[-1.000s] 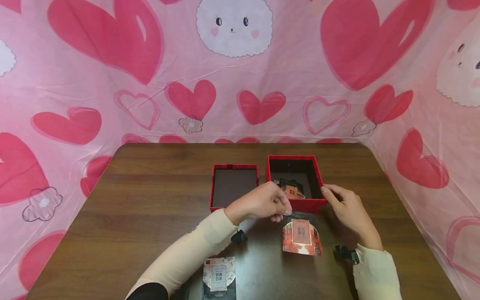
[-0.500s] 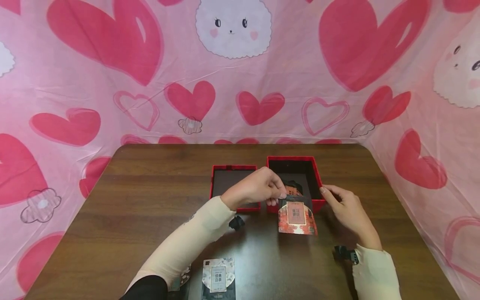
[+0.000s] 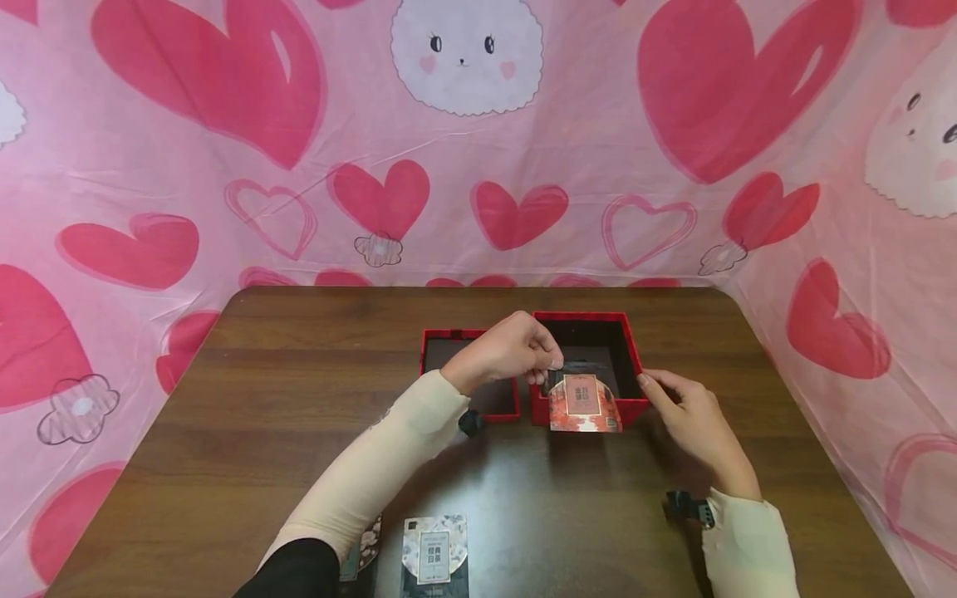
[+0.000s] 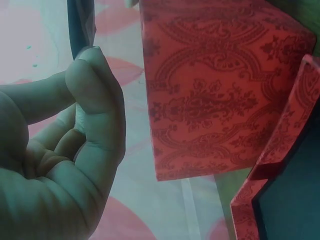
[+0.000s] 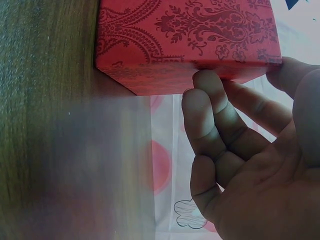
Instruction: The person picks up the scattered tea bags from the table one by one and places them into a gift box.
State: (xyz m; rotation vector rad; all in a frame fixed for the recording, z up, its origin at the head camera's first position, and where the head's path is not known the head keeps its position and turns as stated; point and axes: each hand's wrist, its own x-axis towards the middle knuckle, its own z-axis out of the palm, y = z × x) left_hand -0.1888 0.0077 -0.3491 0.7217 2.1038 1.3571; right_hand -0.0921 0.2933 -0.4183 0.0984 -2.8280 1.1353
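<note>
My left hand pinches the top edge of a red and black packet between thumb and forefinger. The packet tilts across the front wall of an open red box, its lower part in front of that wall. In the left wrist view only a dark strip of the packet shows above the fingertips. At the box's right side my right hand holds its front corner. The right wrist view shows the thumb at one corner of the patterned box and other fingers against its side.
A shallow red tray-like lid with a dark inside lies left of the box, partly behind my left hand. Near the front edge of the wooden table lie a white and black packet and another packet partly under my left arm.
My left hand has lifted the red packet up and away from me, from before the box to its front wall. The right hand has stayed on the box.
</note>
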